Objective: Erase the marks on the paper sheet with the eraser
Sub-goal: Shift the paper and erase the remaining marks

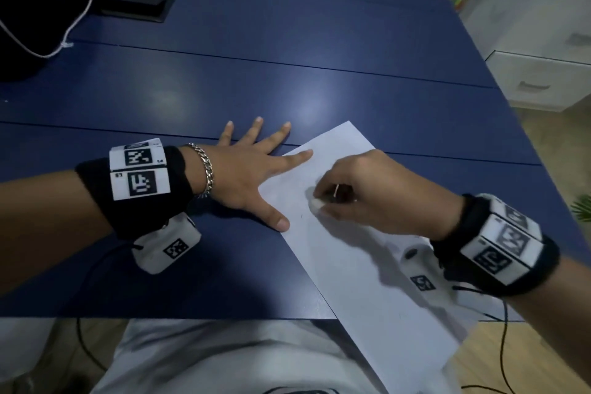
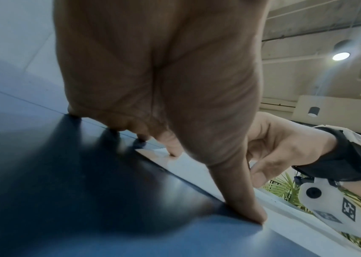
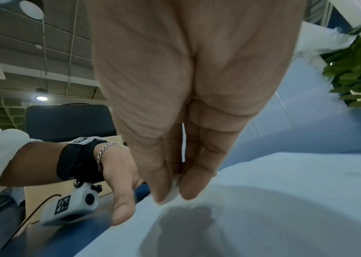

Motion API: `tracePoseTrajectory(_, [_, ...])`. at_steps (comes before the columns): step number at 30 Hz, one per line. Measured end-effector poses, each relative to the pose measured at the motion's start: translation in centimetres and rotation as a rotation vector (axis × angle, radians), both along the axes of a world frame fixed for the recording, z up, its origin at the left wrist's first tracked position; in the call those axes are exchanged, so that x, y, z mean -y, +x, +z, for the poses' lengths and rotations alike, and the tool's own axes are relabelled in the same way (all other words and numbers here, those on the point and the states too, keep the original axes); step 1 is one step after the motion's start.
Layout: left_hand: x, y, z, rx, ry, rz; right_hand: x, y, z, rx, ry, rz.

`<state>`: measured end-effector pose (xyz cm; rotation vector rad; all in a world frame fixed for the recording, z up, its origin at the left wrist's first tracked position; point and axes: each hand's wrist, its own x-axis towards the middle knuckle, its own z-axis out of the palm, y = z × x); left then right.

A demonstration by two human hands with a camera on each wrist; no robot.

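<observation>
The right hand (image 1: 367,195) pinches a small white eraser (image 1: 316,204) with its fingertips and presses it on the paper sheet (image 1: 361,253). The left hand (image 1: 252,169) lies flat and open beside it, with its pointer finger and thumb on the near edge of the paper and the other fingers on the blue tabletop (image 1: 256,73). To rub well, the flat hand should press hard so the paper does not slide or wrinkle. Short, soft rubs look safest. The paper is white and thin. It lies tilted under both hands and sticks out over the tabletop edge. Only faint marks show beside the eraser.
</observation>
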<state>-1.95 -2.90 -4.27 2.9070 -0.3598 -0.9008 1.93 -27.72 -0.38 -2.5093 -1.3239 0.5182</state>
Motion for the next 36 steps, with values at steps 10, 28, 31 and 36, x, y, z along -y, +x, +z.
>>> tracePoseTrajectory(10, [-0.1, 0.3, -0.5, -0.007, 0.020, 0.002, -1.9, -2.1, -0.1, -0.183, -0.120, 0.175])
tracePoseTrajectory(28, [-2.2, 2.0, 1.2, 0.066, -0.183, -0.020, 8.9, -2.0, 1.6, -0.065, -0.045, -0.237])
tracePoseTrajectory(31, [-2.1, 2.2, 2.0, 0.165, -0.194, 0.085, 11.9, -4.4, 1.3, -0.023, 0.007, -0.400])
tracePoseTrajectory(36, [-0.2, 3.1, 2.4, 0.173, -0.028, 0.264, 11.4, -8.0, -1.0, -0.067, 0.044, -0.454])
